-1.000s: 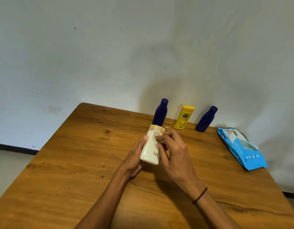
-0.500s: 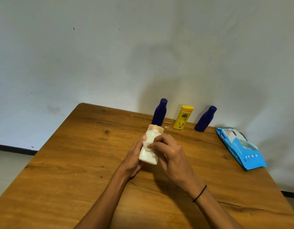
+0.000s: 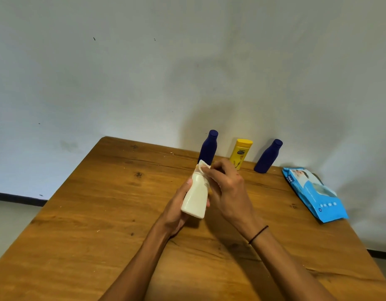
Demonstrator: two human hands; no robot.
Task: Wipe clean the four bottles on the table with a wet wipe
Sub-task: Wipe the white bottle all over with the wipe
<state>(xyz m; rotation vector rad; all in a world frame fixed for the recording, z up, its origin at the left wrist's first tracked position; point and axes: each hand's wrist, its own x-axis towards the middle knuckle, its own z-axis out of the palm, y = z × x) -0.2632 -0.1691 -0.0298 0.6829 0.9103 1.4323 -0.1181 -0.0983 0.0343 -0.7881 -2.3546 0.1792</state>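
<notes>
Head-worn camera looks down over the table (image 3: 83,224).

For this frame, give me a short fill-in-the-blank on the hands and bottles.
1. The left hand grips the ____ bottle.
2. The right hand pinches a wet wipe at that bottle's ____ end.
3. The yellow bottle stands between two ____ bottles.
4. The blue wipes pack lies to the ____ of the hands.

Missing: white; cap; dark blue; right

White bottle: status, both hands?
Left hand grips white bottle, lifted off table. Right hand pinches wet wipe on its cap. Nothing in the way.
</notes>
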